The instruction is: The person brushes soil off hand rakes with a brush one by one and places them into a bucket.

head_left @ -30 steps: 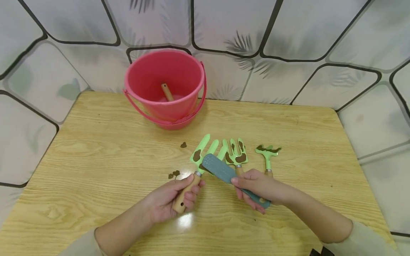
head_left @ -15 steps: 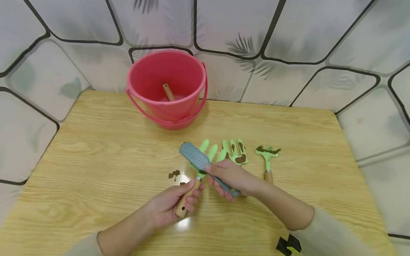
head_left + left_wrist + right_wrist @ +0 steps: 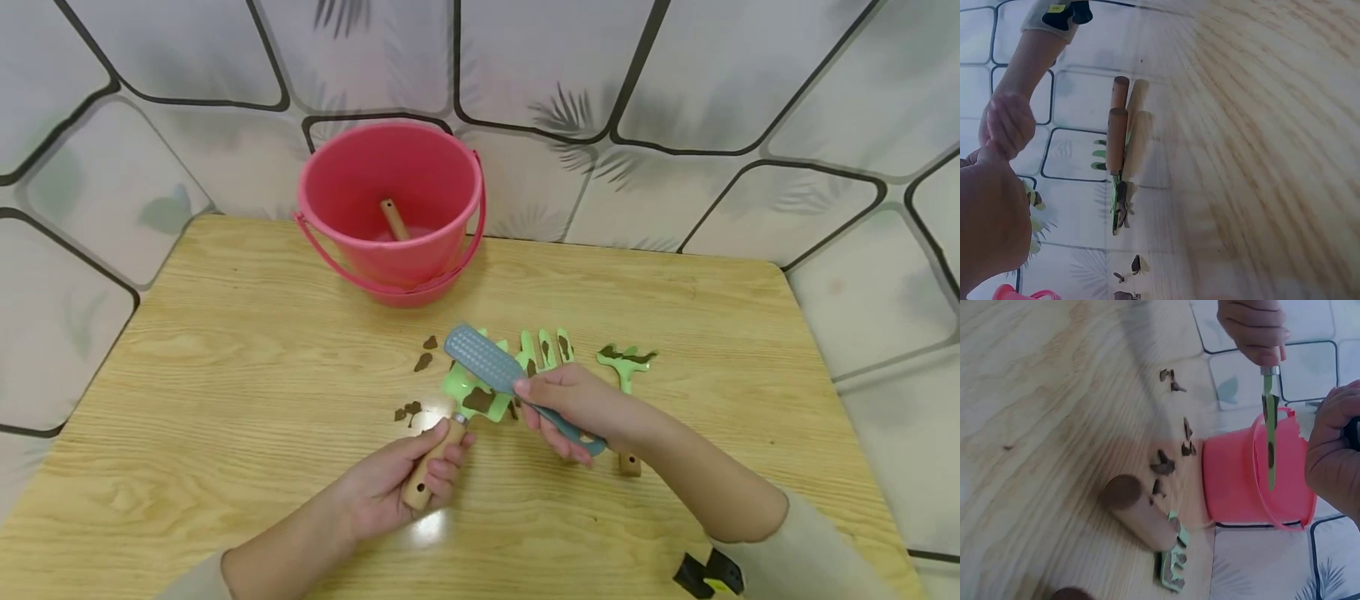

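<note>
In the head view, my left hand grips the wooden handle of a green garden hand fork, its tines raised and marked with brown patches. My right hand holds a blue-grey scrub brush by its handle, the dotted head crossing over the fork's tines and hiding part of them. Whether brush and tines touch, I cannot tell. The right wrist view shows the raised fork edge-on below my left hand. Beyond my right hand lies a second green fork with brown patches, its handle hidden.
A small green rake with brown on its tines lies to the right. At the back stands a pink bucket with a wooden handle inside. Several brown bits lie scattered left of the fork on the wooden table.
The brush swept left across the fork's tines, then came partly back right. The fork in my left hand has turned somewhat. Another brown bit shows on the table left of the fork.
</note>
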Motion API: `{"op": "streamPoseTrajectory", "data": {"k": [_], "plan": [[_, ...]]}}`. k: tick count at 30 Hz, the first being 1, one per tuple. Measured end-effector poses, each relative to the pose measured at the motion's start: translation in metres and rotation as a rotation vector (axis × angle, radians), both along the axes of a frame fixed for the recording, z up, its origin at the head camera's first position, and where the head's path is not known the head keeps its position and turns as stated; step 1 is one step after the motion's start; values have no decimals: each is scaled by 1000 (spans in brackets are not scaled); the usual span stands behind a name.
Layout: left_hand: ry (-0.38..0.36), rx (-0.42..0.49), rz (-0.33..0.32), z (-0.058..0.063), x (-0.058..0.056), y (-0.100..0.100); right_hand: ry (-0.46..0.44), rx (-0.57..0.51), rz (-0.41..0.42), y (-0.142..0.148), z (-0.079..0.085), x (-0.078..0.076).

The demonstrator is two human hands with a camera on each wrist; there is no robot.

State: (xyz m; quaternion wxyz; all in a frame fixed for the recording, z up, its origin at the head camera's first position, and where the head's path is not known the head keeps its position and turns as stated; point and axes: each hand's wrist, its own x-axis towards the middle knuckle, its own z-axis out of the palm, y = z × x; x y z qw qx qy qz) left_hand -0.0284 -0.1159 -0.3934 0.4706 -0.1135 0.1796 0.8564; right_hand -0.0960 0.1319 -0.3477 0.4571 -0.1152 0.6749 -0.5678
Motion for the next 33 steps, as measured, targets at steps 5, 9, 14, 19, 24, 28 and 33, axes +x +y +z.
{"op": "streamPoseTrajectory", "data": {"k": [5,9,14,19,24,28,33], "plan": [[-43,73,5,3,-3,-3,2,-114,70,21,-3,10],[-43,90,15,4,-6,-7,-8,-183,103,36,-6,16],[-26,77,26,6,-9,-10,-46,-231,119,47,-12,21],[-25,88,-1,10,-7,-9,-59,-232,129,46,-16,23],[50,70,-60,16,-3,-6,-56,-224,151,41,-16,21],[130,16,-103,16,-1,1,-64,-202,146,34,-19,18],[130,-70,-148,7,3,12,-65,-117,103,11,-22,16]]}}
